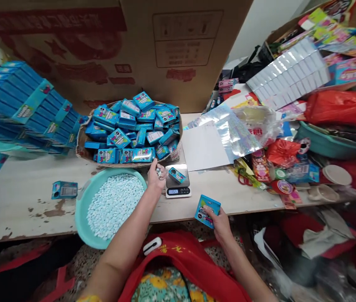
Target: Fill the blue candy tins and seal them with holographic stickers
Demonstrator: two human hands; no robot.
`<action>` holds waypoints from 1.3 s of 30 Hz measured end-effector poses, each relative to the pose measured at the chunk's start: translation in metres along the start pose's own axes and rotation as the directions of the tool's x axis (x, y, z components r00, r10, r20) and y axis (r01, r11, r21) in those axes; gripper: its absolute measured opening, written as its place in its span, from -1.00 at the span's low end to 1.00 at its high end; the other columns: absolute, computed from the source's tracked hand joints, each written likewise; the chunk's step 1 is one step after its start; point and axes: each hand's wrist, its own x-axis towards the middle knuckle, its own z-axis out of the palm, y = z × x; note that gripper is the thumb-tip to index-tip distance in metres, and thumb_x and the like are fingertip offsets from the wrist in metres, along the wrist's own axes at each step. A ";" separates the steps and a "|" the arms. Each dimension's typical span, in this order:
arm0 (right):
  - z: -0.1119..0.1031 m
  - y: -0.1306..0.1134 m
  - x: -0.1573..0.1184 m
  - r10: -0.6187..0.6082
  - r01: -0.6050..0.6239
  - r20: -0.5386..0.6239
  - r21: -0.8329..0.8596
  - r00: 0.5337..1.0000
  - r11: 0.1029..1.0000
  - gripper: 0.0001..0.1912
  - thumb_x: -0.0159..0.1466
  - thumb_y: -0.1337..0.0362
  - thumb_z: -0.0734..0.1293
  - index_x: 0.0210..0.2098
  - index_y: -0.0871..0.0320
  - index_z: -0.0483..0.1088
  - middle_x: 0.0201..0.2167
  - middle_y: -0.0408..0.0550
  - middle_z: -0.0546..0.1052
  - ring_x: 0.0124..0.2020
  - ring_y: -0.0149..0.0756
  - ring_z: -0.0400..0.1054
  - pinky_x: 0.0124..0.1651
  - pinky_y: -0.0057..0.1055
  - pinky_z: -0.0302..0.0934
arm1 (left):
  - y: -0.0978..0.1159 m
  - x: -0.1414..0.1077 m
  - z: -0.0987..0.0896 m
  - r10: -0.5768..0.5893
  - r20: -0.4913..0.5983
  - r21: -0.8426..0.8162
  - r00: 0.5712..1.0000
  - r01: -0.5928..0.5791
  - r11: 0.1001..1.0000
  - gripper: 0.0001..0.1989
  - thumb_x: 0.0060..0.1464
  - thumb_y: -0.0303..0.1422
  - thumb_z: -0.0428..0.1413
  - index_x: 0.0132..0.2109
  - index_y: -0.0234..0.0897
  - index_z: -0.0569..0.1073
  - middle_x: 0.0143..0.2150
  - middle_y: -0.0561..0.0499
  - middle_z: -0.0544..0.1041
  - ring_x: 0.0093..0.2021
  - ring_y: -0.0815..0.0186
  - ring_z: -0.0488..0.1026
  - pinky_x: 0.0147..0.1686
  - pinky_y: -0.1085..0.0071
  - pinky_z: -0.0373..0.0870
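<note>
My left hand point(157, 179) is closed around several small pale candies point(158, 171), just left of a small digital scale point(179, 191). On the scale's plate rests a blue candy box point(178, 175) with a dark opening at one end. My right hand point(221, 224) grips a flat blue box point(208, 209) in front of the table edge, its printed face turned up. Left of the scale stands a turquoise basin point(82, 222) full of pale blue-white candies point(115, 205). Behind it a cut-down carton point(82, 147) is heaped with small blue boxes point(118, 137).
A single blue box point(64, 190) lies left of the basin. Stacked blue boxes point(33, 107) stand at the far left. A big cardboard box point(140, 58) closes off the back. White paper point(206, 147), foil sheets and mixed packets point(260, 165) crowd the right side.
</note>
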 end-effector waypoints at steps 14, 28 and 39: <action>-0.041 0.001 0.012 0.045 -0.042 -0.080 0.034 0.996 0.999 -0.43 -0.15 0.14 0.54 -0.18 0.17 0.39 -0.35 -0.08 0.59 -0.39 -0.19 0.51 -0.31 -0.27 0.45 | -0.044 0.034 0.035 0.558 -0.055 0.457 0.828 -0.476 0.751 -0.54 0.03 -0.05 0.04 -0.64 -0.28 0.27 -0.67 0.07 0.33 -0.61 0.44 0.31 -0.55 0.50 0.24; -0.030 -0.004 0.040 0.010 -0.010 -0.047 -0.002 0.999 1.000 -0.40 -0.17 0.11 0.54 -0.17 0.19 0.38 -0.33 -0.07 0.58 -0.39 -0.24 0.49 -0.32 -0.30 0.44 | -0.047 0.039 0.036 0.568 -0.087 0.411 0.818 -0.490 0.769 -0.52 0.05 -0.02 0.02 -0.63 -0.26 0.19 -0.71 0.12 0.23 -0.60 0.41 0.38 -0.53 0.50 0.28; -0.039 -0.056 0.095 -0.129 0.171 0.113 -0.726 0.985 0.666 -0.44 -0.15 0.04 0.47 -0.19 0.14 0.38 -0.36 -0.01 0.57 -0.31 -0.09 0.46 -0.28 -0.27 0.32 | 0.008 0.010 -0.015 0.653 -0.129 0.524 0.746 -0.508 0.684 -0.53 -0.01 -0.01 0.10 -0.58 -0.27 0.16 -0.65 0.15 0.16 -0.67 0.53 0.06 -0.68 0.53 -0.06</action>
